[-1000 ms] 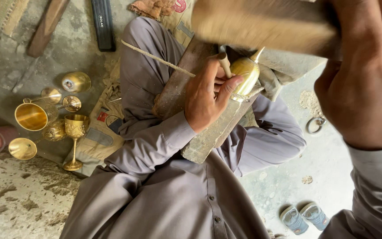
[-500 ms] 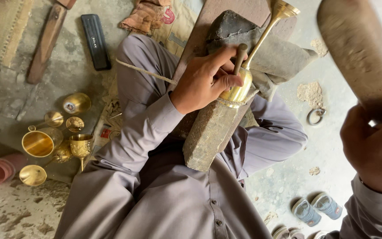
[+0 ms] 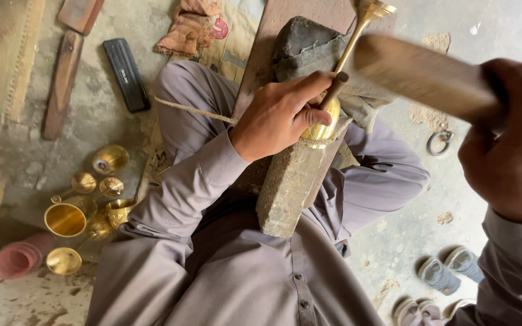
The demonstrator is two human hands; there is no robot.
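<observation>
The brass goblet (image 3: 327, 115) lies tilted on the upper end of a long stone block (image 3: 291, 181), its bowl down near the block and its thin stem running up and to the right to a flared foot at the top edge of the view. The left hand (image 3: 282, 115) is wrapped over the bowl, fingers curled across it and thumb pressed along the base of the stem, pinning the piece against the block. The right hand (image 3: 509, 145) is closed in a fist around the handle of a wooden mallet (image 3: 421, 72), which hangs blurred above and to the right of the goblet, apart from it. The stone block slants across the person's lap, over grey trousers, with a dark rough stone (image 3: 306, 39) and a wooden plank (image 3: 273, 36) just behind its top end. On the floor to the left stands a cluster of brass cups (image 3: 86, 208), some upright and some on their sides, beside a pink round thing (image 3: 16, 259). Further up lie a black flat case (image 3: 126, 73), a wooden bar (image 3: 61, 84) and a crumpled cloth (image 3: 191, 27). A metal ring (image 3: 440, 143) rests on the floor near the right knee, and sandals (image 3: 451, 268) sit at the lower right.
</observation>
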